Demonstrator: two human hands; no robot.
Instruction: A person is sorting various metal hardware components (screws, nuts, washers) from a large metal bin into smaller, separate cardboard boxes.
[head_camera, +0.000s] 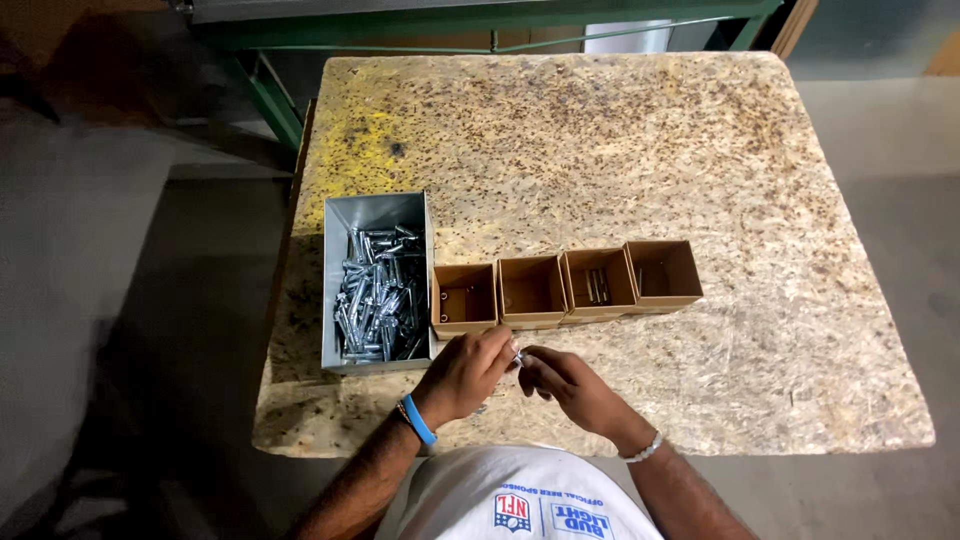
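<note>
My left hand (465, 375) and my right hand (565, 385) meet at the near edge of the chipboard table (640, 150), fingertips pinched together on a small metal bolt (519, 356). Just beyond them stands a row of small brown cardboard boxes: the first box (464, 299), the second box (532, 291), the third box (598, 284) with a few bolts in it, and the fourth box (664, 273). To the left is a grey metal bin (376, 282) full of silvery bolts. A blue band is on my left wrist, a bead bracelet on my right.
A green metal frame (270, 100) stands behind the table's far left corner. Grey concrete floor surrounds the table. The tabletop has a yellow stain (365, 140) at the far left.
</note>
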